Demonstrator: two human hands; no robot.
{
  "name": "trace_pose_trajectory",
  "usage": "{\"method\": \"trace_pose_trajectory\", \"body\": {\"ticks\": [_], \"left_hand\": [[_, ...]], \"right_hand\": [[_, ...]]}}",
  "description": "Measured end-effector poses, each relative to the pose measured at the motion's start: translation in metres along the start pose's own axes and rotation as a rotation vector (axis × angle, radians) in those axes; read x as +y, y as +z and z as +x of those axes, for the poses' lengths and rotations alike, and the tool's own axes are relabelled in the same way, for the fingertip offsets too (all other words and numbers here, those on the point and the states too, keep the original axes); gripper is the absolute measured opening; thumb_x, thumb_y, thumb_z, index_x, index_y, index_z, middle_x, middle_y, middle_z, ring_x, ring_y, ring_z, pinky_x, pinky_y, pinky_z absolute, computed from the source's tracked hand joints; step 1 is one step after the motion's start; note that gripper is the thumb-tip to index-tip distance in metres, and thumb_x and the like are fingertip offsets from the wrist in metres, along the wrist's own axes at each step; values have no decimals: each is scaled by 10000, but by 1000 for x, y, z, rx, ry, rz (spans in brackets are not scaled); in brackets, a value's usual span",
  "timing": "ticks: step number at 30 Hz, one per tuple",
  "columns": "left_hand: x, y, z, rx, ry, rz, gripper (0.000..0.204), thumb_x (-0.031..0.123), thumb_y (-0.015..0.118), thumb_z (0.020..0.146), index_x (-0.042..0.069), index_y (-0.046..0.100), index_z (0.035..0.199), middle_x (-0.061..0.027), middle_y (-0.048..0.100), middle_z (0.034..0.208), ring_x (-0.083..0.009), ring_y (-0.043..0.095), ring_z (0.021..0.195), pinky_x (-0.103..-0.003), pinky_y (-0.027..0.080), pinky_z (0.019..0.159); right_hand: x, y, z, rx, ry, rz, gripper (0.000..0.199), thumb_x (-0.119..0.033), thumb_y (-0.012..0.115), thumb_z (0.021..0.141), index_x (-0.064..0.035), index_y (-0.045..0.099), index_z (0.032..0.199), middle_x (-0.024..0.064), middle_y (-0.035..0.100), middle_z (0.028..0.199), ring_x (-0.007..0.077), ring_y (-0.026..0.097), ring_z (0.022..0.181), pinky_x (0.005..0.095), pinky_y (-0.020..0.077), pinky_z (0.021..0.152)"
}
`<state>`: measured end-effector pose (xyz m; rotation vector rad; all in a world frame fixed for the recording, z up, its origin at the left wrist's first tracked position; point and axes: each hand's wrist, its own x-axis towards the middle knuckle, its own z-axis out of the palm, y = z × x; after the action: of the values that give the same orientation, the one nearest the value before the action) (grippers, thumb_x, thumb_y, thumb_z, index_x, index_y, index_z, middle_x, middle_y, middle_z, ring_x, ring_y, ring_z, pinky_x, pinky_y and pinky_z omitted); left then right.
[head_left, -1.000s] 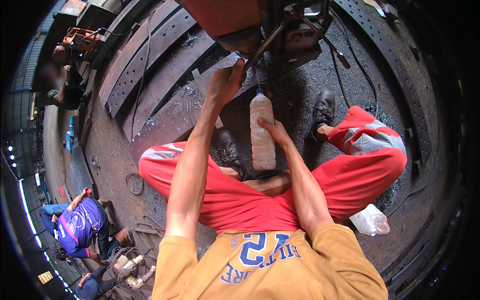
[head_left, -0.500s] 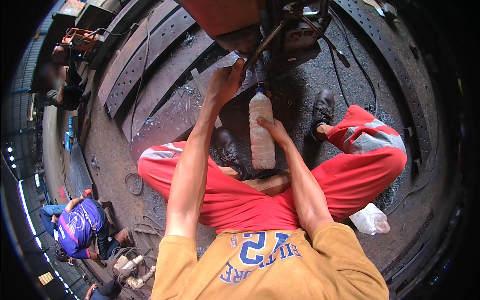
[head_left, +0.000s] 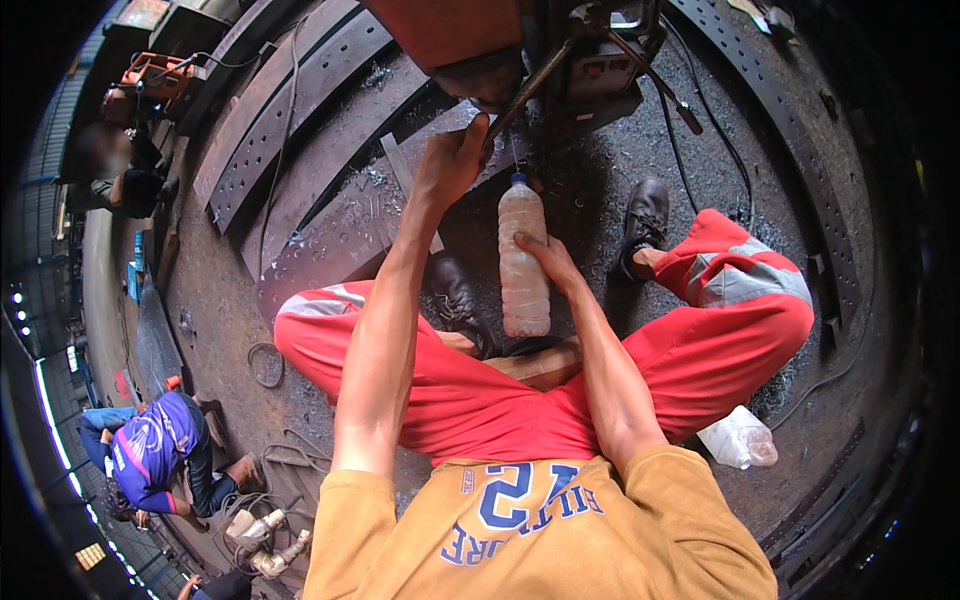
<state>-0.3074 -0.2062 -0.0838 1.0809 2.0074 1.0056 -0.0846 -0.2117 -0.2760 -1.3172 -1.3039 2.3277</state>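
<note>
My right hand [head_left: 549,262] is closed round the side of a cloudy, ribbed plastic bottle [head_left: 521,290] with a blue cap, which points away from me. A thin stream of liquid runs from the cap toward the underside of a red and dark drilling machine [head_left: 455,35]. Beyond the bottle's left side, my left hand [head_left: 455,160] is wrapped round the end of a metal lever [head_left: 540,80] that slants down from the machine. The machine's body and shadow hide where the stream lands.
Drilled steel plates [head_left: 300,110] lie at the left, with metal shavings around. A long perforated beam [head_left: 790,130] curves along the right. Black cables [head_left: 715,130] cross the floor. A crumpled clear plastic container [head_left: 738,438] lies by my right knee. A person in purple [head_left: 160,450] bends at lower left.
Both my hands keep their grips, and the lever and bottle stay in nearly the same place. The person in purple has shifted slightly.
</note>
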Motion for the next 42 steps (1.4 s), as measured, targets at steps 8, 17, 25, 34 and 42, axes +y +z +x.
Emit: {"method": "trace_pose_trajectory", "body": {"ticks": [8, 17, 25, 34, 42], "left_hand": [[-5, 2, 2, -8, -1, -12, 757, 642, 401, 987, -3, 618, 655, -80, 529, 526, -197, 529, 548, -384, 421, 589], [-6, 2, 3, -9, -7, 2, 766, 646, 400, 985, -13, 642, 677, -91, 538, 525, -211, 554, 554, -386, 434, 598], [-9, 2, 5, -8, -21, -18, 762, 648, 412, 980, -20, 661, 710, -104, 554, 538, -214, 562, 560, -386, 436, 600], [-15, 6, 6, 4, 6, -83, 721, 635, 420, 992, 24, 624, 667, -32, 523, 531, -129, 494, 489, -315, 371, 501], [-13, 5, 4, -7, -3, -118, 759, 647, 390, 992, 15, 625, 644, -42, 519, 508, -154, 503, 492, -337, 385, 521]], "right_hand": [[4, -3, 3, -1, 9, 4, 628, -441, 745, 836, 38, 643, 1228, 139, 700, 1109, 211, 676, 975, 344, 514, 878], [0, 0, -1, -5, 8, 7, 602, -431, 738, 844, 35, 650, 1214, 125, 703, 1088, 197, 674, 953, 335, 515, 863], [-9, 2, -8, -13, 12, 17, 571, -418, 733, 850, 29, 657, 1196, 120, 704, 1070, 192, 676, 937, 341, 522, 849], [-2, 1, -2, -36, 16, 19, 556, -402, 722, 882, 18, 628, 1234, 101, 693, 1069, 189, 669, 922, 338, 522, 848], [-7, 2, -6, -36, 22, 22, 537, -395, 721, 887, 14, 631, 1224, 99, 693, 1066, 190, 669, 915, 340, 520, 844]]}}
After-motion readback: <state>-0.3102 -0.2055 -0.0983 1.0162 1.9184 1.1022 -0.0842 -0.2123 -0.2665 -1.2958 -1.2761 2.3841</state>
